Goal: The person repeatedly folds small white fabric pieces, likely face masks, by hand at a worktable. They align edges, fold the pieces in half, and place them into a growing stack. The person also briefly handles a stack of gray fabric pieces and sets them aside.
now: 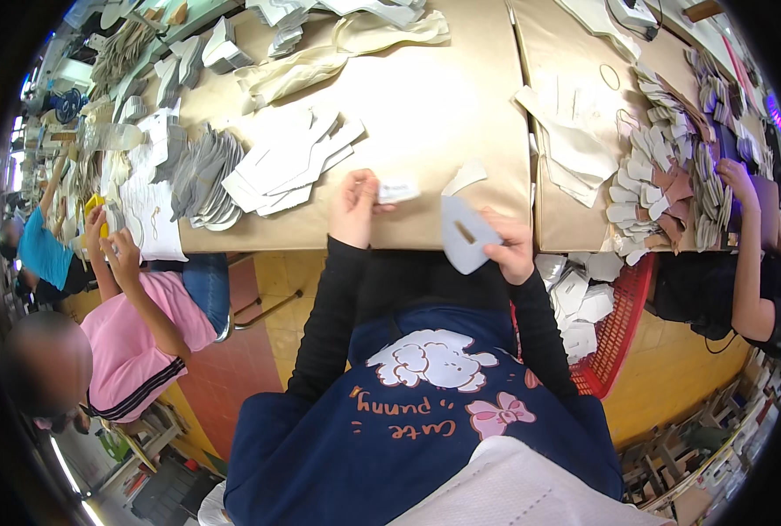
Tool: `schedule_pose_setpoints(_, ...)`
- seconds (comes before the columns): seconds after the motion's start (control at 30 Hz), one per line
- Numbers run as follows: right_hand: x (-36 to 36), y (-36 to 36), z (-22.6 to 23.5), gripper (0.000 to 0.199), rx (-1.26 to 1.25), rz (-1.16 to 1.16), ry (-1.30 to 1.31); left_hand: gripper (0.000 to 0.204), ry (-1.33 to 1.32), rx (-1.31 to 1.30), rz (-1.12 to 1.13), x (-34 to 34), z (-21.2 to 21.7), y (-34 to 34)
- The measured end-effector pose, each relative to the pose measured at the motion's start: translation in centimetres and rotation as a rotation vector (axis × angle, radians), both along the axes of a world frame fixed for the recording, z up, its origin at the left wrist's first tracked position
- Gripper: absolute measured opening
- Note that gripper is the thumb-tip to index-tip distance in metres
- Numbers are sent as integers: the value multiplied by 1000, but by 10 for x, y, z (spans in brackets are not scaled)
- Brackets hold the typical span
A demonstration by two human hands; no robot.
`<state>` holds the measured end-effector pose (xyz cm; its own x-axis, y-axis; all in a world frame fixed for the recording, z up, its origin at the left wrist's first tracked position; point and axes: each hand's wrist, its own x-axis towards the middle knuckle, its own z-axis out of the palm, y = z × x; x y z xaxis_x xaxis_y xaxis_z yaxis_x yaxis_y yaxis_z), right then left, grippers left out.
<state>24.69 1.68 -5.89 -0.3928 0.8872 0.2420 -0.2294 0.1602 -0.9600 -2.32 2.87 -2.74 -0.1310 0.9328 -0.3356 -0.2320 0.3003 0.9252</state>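
My left hand (353, 210) pinches a small white tag-like piece (401, 190) with faint dark marks, just above the table's near edge. In my right hand (510, 245) is a flat grey cut piece (460, 213) with a slot through its middle, gripped at its right side. Close beyond it, a small curved white piece (466, 178) lies on the tan-covered table (443, 114). Left of my left hand are a fanned stack of white cut pieces (294, 167) and a row of overlapping grey pieces (208, 175).
Cream cut pieces (298, 74) lie farther back. A white stack (570, 145) rests right of the table seam. Beside my right arm stands a red basket (623, 320) holding white pieces. A person in pink (149, 329) sits left; another person's arm (745, 245) reaches in at right.
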Motion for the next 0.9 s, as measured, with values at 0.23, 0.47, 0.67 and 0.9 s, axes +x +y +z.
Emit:
schedule_pose_setpoints(0.23, 13, -26, 32, 41, -39, -380, 251, 16, -66, 34, 23, -28, 14, -2)
schedule_pose_setpoints(0.47, 26, -32, 151, 18, 451, -628, -469, 16, -132, -31, -90, -8, 25, -13)
schedule_pose_setpoints(0.67, -22, 19, 120, 13, 154, -474, -955, 14, -119, 9, -95, 16, 30, -19)
schedule_pose_setpoints(0.9, -69, -10, 95, 22, 129, -305, -638, 22, -32, 66, -123, 33, 41, -31)
